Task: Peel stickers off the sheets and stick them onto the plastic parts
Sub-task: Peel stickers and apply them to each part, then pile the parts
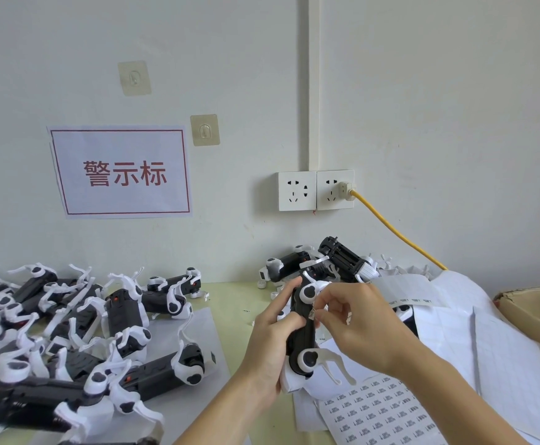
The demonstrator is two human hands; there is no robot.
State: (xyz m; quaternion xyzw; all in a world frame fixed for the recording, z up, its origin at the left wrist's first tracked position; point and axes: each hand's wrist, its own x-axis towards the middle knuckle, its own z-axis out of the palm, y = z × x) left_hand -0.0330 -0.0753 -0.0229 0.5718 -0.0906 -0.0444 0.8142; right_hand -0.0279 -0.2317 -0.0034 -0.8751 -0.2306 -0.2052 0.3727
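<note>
One black-and-white plastic part, upright above the table, gripped by the left hand; right hand pinches one small sticker against it. One printed sticker sheet, cut off below. Two part piles, uncountable.

Both forearms are bare to the bottom edge of the view, with no sleeves, and the left hand and right hand wear nothing.
</note>
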